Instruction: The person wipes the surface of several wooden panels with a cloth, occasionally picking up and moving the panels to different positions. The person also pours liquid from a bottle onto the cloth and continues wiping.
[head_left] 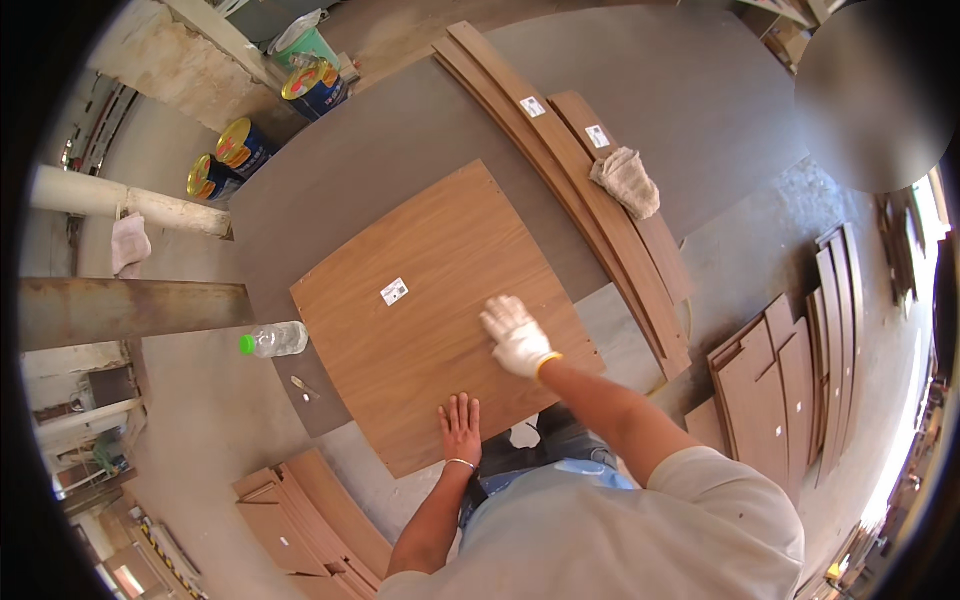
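Grey worktop (380, 150): spreads under everything I work at.
Board (430, 350): brown, lying flat on the worktop, right in front of me, beneath both my hands.
Strips (588, 205): long, brown, beyond the board to the right, apart from it.
My right hand (518, 338): gloved, opened out palm down on the board's right half, gripping nothing.
My left hand (460, 430): bare, fingers extended over the board's near edge; whether the thumb hooks it, I cannot tell.
Cloth (628, 183): crumpled on the strips.
Bottle (275, 340): green-capped, just left of the board.
Sticker (394, 292): white, on the board.
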